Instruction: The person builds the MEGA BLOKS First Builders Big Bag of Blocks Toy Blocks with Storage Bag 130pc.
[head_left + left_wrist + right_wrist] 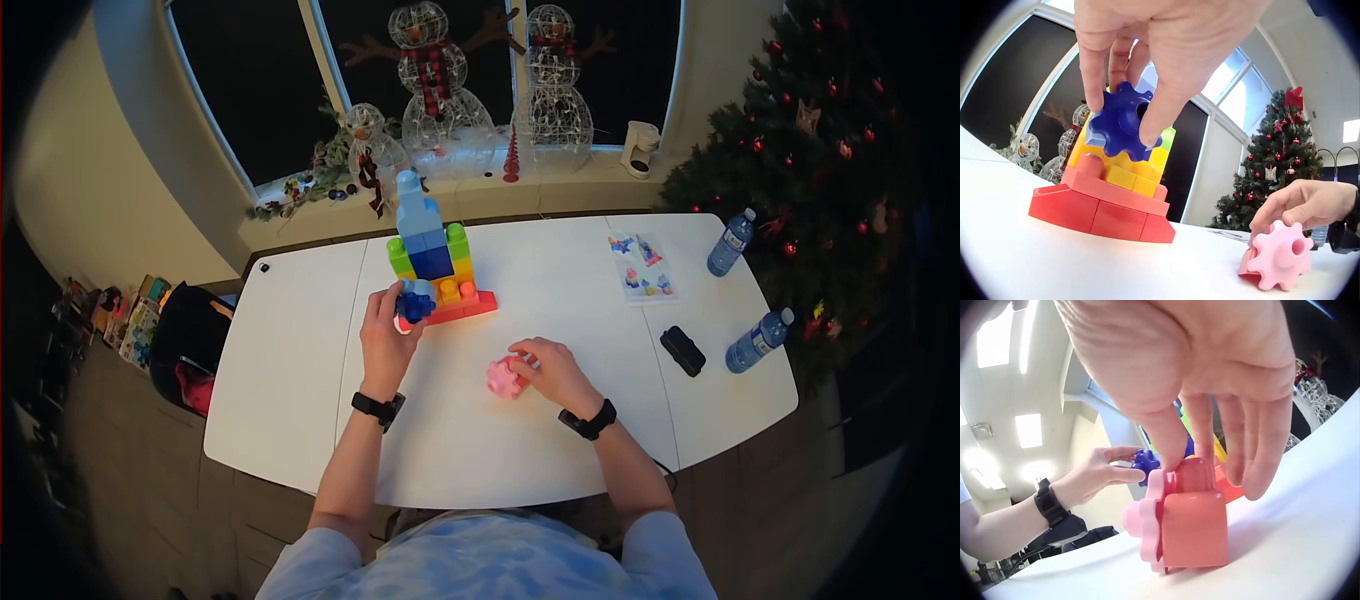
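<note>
My left hand (386,345) pinches a dark blue gear (1115,125) between thumb and fingers, in front of the lower part of a tower of building blocks (432,262). Behind the gear a light blue block (1093,138) shows. The tower has a red base (1094,211), yellow and green blocks in the middle, and blue ones on top. Nearer my body, my right hand (560,375) reaches over a red block (1195,529) with a pink gear (1282,255) on its side. Thumb and fingers grip that block around its top stud, and it stands on the white table (430,440).
A picture sheet (643,270) lies at the back right. To its right stand two water bottles (731,243), one nearer than the other, with a black case (683,351) close by. Wire snowmen (440,110) line the windowsill, and a decorated tree (800,160) is beyond the right edge.
</note>
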Demonstrator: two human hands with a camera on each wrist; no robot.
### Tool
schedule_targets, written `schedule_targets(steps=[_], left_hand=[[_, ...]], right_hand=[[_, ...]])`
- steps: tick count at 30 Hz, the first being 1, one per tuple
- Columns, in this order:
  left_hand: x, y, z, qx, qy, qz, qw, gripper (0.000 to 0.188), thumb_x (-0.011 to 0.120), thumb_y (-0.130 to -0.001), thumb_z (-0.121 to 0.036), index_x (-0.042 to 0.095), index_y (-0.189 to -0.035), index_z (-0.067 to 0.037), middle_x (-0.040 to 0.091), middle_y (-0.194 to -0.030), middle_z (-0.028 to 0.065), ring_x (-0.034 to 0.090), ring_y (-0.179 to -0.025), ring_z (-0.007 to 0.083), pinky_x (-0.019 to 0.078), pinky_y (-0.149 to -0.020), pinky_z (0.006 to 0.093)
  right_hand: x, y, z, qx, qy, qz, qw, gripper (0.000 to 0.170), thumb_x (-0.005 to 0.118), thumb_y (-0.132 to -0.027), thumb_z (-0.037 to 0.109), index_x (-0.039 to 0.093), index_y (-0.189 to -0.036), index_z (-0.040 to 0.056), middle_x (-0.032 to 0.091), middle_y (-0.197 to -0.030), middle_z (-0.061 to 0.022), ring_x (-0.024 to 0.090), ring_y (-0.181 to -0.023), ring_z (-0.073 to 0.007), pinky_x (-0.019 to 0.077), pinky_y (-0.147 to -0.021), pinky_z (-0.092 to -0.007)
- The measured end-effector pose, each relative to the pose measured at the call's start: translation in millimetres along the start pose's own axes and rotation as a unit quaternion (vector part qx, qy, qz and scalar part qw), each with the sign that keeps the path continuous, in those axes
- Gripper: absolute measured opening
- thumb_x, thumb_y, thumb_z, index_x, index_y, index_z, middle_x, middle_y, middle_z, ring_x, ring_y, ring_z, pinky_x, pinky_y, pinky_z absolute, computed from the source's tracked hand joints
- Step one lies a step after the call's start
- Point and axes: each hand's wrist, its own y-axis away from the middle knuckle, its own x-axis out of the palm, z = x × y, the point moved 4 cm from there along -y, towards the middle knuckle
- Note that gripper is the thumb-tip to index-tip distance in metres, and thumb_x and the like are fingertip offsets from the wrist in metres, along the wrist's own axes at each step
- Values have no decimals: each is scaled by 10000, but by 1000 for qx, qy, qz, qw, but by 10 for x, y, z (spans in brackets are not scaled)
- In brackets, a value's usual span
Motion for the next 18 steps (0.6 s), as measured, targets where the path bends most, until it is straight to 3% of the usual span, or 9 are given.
schedule_targets(steps=[6, 8, 11, 18], left_hand=[[29, -79, -62, 37, -55, -24, 998, 678, 866, -699, -10, 622, -1329, -60, 612, -1134, 96, 654, -947, 247, 566, -816, 362], [47, -95, -88, 52, -69, -25, 996, 671, 870, -703, -25, 622, -1327, -57, 610, -1132, 103, 647, -973, 256, 566, -818, 360], [79, -115, -95, 59, -89, -19, 994, 674, 867, -708, -27, 618, -1334, -59, 607, -1139, 107, 639, -1006, 265, 561, -833, 368], [241, -101, -7, 39, -95, 11, 995, 717, 872, -706, -45, 596, -1367, -70, 594, -1174, 104, 622, -1052, 283, 556, -857, 383]], right_hand=[[29, 39, 20, 44, -17, -11, 999, 197, 690, -919, 154, 684, -1049, 7, 727, -939, -167, 721, -799, -310, 570, -754, -403], [28, 36, 24, -17, 34, -40, 998, 159, 688, -918, 130, 674, -1018, 7, 731, -890, -168, 723, -730, -299, 570, -712, -399], [-12, 30, 72, 21, 27, -5, 999, 209, 695, -921, 114, 697, -1089, -11, 757, -912, -161, 758, -766, -257, 592, -737, -348], [5, 41, 53, 27, 22, -13, 999, 185, 702, -903, 112, 687, -1043, -9, 754, -902, -152, 757, -822, -272, 595, -766, -358]])
